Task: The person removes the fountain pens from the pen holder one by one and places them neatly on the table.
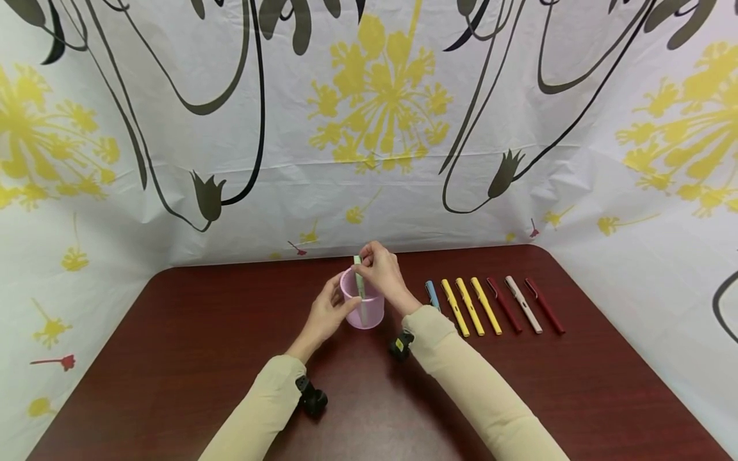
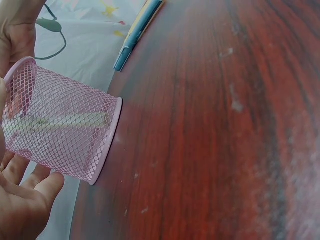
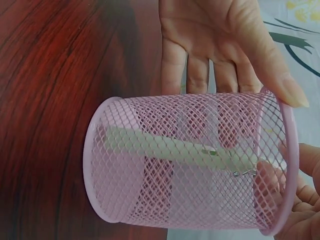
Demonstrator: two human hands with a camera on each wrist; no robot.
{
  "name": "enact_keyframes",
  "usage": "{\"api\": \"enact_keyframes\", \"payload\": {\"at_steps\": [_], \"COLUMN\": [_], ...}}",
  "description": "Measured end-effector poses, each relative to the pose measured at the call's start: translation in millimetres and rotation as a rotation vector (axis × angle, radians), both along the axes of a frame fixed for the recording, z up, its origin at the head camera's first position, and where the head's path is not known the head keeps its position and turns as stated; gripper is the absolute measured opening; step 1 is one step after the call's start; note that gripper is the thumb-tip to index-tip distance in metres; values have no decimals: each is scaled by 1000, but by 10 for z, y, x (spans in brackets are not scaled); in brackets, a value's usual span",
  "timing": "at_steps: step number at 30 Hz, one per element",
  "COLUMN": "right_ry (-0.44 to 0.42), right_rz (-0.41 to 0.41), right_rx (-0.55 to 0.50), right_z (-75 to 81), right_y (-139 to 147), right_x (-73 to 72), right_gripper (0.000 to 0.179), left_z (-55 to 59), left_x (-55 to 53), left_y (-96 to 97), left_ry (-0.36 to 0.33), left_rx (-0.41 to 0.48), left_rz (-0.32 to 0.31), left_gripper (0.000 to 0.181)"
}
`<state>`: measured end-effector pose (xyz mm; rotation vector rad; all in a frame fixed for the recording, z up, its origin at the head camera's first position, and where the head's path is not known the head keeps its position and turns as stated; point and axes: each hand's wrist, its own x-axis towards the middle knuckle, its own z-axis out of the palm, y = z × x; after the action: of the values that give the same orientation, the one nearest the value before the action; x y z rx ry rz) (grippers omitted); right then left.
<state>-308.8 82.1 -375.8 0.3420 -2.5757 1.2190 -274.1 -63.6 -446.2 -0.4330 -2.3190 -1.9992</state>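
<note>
A pink mesh pen cup (image 1: 373, 315) stands upright toward the back of the table. My left hand (image 1: 323, 315) holds it from the left, with the thumb on the near side of its rim and the fingers (image 3: 197, 75) round its far side. With thumb and fingertips, my right hand (image 1: 383, 272) pinches the upper end of a pale green pen (image 1: 359, 272) at the cup's mouth. The pen's lower part reaches down inside the cup and shows through the mesh (image 3: 185, 152), its tip near the base.
Right of the cup lies a row of pens: a blue one (image 1: 432, 294) partly behind the right forearm, several yellow ones (image 1: 469, 306), a dark red one (image 1: 504, 305), a whitish one (image 1: 523, 305) and another dark red one (image 1: 544, 306). A patterned curtain (image 1: 369, 211) hangs behind the table (image 1: 219, 333).
</note>
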Motion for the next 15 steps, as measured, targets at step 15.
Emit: {"api": "enact_keyframes", "payload": {"at_steps": [15], "right_ry": [35], "right_rz": [8], "right_rx": [61], "right_z": [-48], "right_y": [-103], "right_x": [23], "right_gripper": [21], "left_z": [-10], "left_x": [6], "left_y": [-21], "left_ry": [23], "left_rx": [-43], "left_rz": [12], "left_gripper": [67]}}
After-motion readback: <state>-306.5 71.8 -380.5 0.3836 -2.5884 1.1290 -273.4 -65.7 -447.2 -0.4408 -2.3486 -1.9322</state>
